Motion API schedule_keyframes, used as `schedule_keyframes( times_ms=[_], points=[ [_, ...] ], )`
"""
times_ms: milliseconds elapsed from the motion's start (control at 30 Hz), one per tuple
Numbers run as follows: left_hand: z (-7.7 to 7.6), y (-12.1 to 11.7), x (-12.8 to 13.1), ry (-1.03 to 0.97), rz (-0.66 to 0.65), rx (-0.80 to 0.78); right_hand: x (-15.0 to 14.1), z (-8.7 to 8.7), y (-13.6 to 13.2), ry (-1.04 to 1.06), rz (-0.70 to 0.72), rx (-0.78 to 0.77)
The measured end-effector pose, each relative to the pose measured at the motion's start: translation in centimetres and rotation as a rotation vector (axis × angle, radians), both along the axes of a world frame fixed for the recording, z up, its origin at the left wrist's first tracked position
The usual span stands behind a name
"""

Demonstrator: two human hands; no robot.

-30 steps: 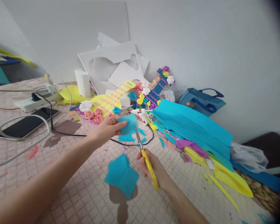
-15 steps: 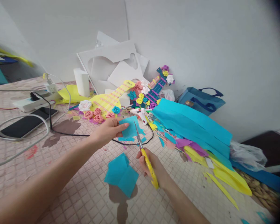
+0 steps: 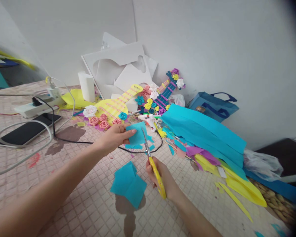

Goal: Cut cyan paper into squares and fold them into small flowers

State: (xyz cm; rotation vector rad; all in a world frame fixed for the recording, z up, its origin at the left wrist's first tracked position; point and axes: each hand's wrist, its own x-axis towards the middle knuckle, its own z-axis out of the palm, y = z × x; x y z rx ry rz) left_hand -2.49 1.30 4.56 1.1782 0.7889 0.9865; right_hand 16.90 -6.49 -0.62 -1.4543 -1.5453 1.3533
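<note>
Our left hand (image 3: 114,136) pinches a blue paper square (image 3: 138,134) by one edge, apparently leaving the other free for the scissors (image 3: 156,173) our right hand (image 3: 167,180) grips; overlapping blue sheets (image 3: 128,184) lie left of that hand.

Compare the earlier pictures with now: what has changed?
The left hand has shifted slightly right, carrying the blue square a little further across the scissors. Nothing was taken up or let go; the right hand holds the scissors throughout. The blue pile and glue gun stayed put.
</note>
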Motion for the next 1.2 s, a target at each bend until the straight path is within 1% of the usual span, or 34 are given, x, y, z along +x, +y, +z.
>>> schedule_keyframes(
  times_ms=[133,300,433,533,633,700,867,933,1067,1200],
  points=[
    [0.15,-0.02,-0.04,-0.011,-0.005,-0.002,-0.02,-0.46,0.08,-0.062,-0.018,0.049],
    [0.34,-0.1,-0.14,0.056,-0.021,0.007,0.26,-0.05,0.0,-0.106,0.052,0.137],
    [0.08,-0.08,-0.11,0.089,-0.076,0.005,0.42,0.26,-0.08,-0.112,0.084,0.136],
    [-0.29,-0.06,-0.01,0.083,-0.125,-0.007,0.42,0.18,-0.11,-0.101,0.065,0.112],
    [-0.49,-0.06,0.06,0.097,-0.127,0.007,0.45,0.09,-0.16,-0.09,0.055,0.066],
    [-0.41,-0.07,0.05,0.103,-0.131,0.009,0.48,0.14,-0.2,-0.089,0.058,0.062],
    [0.15,-0.08,-0.22,0.129,-0.151,-0.002,0.51,0.35,-0.25,-0.104,0.078,0.134],
    [0.27,-0.06,-0.38,0.136,-0.161,-0.013,0.54,0.3,-0.25,-0.095,0.082,0.141],
    [0.1,0.0,-0.62,0.15,-0.207,-0.01,0.6,0.07,-0.26,-0.061,0.081,0.125],
    [-0.2,0.01,-0.59,0.175,-0.244,0.008,0.55,0.03,-0.22,-0.066,0.062,0.077]
  ],
)
